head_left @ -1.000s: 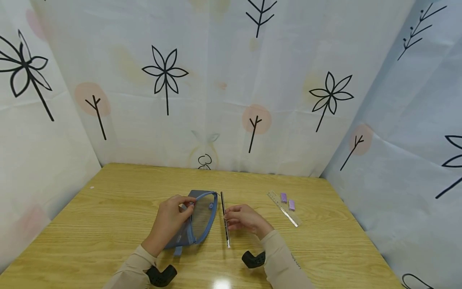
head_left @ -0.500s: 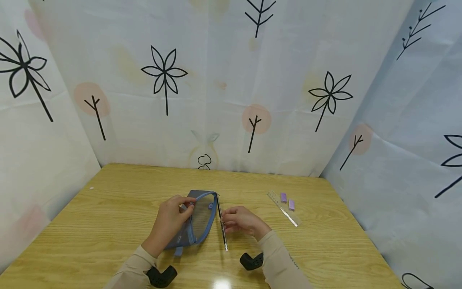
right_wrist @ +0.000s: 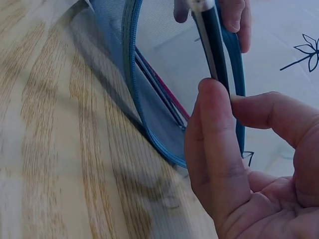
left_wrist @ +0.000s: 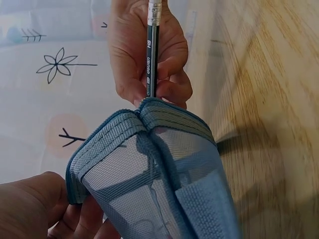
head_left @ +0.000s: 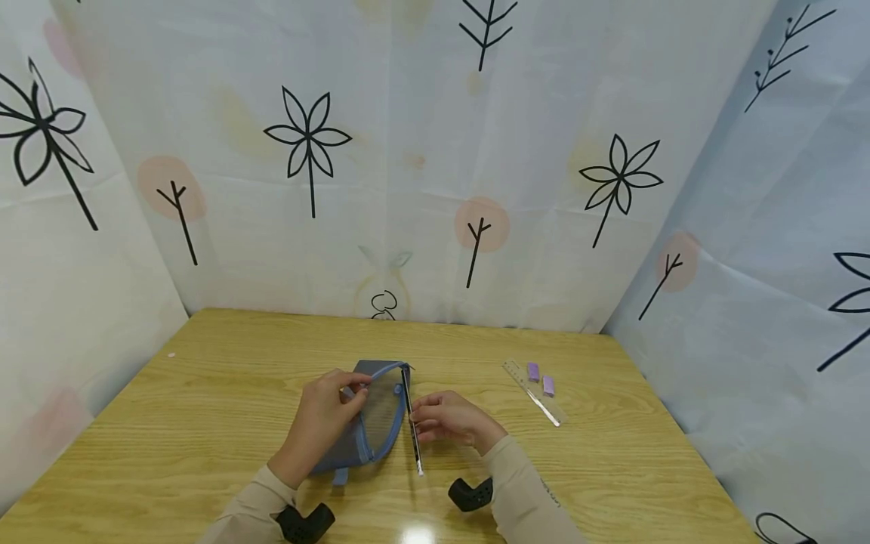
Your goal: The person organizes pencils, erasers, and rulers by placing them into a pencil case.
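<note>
A blue mesh zip pencil case (head_left: 340,449) lies on the table with its zipper open. My left hand (head_left: 319,419) pinches the rim on its left side. My right hand (head_left: 457,421) holds a black pencil (head_left: 416,449) between thumb and fingers at the case's right edge. In the left wrist view the pencil (left_wrist: 152,55) shows a silver ferrule and a white eraser end. The right wrist view looks into the mouth of the case, where thin dark and red sticks (right_wrist: 164,89) lie; their kind is hard to tell.
To the right on the wooden table (head_left: 612,453) lie a clear ruler (head_left: 533,394) and two small purple blocks (head_left: 533,371). Black wrist devices (head_left: 306,523) hang below both sleeves. Patterned white cloth (head_left: 387,151) stands behind and at both sides.
My right hand has moved left with the pencil, from beside the pencil case to its right edge. My left hand keeps its grip on the rim.
</note>
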The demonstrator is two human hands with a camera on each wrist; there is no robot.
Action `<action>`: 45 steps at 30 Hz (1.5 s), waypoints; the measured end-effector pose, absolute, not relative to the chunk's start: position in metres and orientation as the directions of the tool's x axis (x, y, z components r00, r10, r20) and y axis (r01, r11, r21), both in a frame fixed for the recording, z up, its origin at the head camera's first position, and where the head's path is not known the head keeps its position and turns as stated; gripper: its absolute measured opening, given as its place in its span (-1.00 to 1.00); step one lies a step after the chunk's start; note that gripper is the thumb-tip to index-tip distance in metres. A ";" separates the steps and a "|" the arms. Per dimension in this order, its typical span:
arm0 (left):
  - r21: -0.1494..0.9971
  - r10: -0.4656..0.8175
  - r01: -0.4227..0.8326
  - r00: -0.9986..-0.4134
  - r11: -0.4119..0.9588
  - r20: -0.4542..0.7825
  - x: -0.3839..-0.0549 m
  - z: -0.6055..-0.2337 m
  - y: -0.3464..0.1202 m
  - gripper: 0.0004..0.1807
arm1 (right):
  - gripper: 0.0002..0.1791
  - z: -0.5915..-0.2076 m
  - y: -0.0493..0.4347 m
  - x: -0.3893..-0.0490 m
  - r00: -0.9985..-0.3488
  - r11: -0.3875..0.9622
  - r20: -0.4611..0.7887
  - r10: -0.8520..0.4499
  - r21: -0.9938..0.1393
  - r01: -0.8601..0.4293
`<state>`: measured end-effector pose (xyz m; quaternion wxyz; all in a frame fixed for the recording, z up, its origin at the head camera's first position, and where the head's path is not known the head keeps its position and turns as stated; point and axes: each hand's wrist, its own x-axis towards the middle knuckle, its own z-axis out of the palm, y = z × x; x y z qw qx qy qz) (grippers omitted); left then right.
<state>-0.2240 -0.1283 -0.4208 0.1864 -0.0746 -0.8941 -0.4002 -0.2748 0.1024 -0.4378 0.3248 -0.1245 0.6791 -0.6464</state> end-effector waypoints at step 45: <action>0.635 0.046 0.345 -0.898 0.691 0.438 -0.220 -0.424 -0.114 -0.77 | -0.65 -0.442 0.080 -0.262 -0.815 -0.015 -0.193 -0.546 -0.971 0.240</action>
